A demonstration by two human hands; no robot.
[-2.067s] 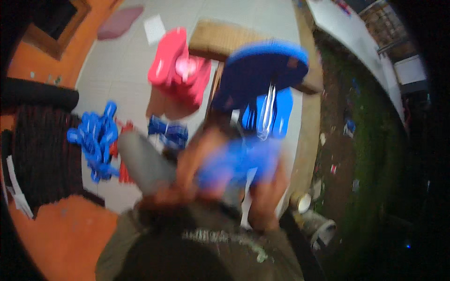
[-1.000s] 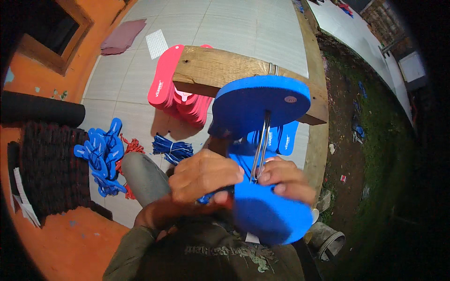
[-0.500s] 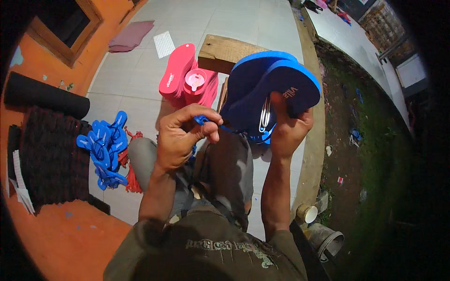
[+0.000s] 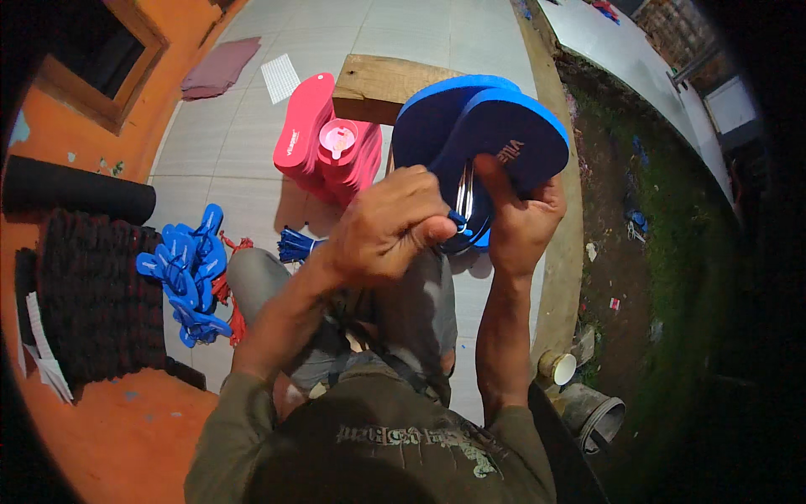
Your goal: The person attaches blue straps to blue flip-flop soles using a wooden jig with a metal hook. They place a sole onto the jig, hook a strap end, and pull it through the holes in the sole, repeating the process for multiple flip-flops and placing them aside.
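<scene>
My right hand (image 4: 522, 231) grips a pair of thick sandal soles (image 4: 525, 130), dark on the face with bright blue edges. Its thumb presses on the upper sole beside a silver wire loop (image 4: 464, 189), which stands out from the sole. Fingers pinched, my left hand (image 4: 390, 220) has come up to the loop's lower end. A small piece of blue sandal strap (image 4: 456, 218) shows at its fingertips; the rest is hidden by the hand. More blue strap is partly visible under the soles.
Beyond my hands are stacked pink soles (image 4: 294, 139), a small pink cup (image 4: 338, 139) and a wooden block (image 4: 378, 82). Blue sandals (image 4: 193, 273) lie in a pile at left, near red strings (image 4: 238, 315) and a bundle of blue straps (image 4: 295, 244). A bucket (image 4: 592, 416) stands at lower right.
My left hand has moved right with the blue strap, up to the wire loop, and turned knuckles up. A bundle of blue straps has come into sight behind its wrist.
</scene>
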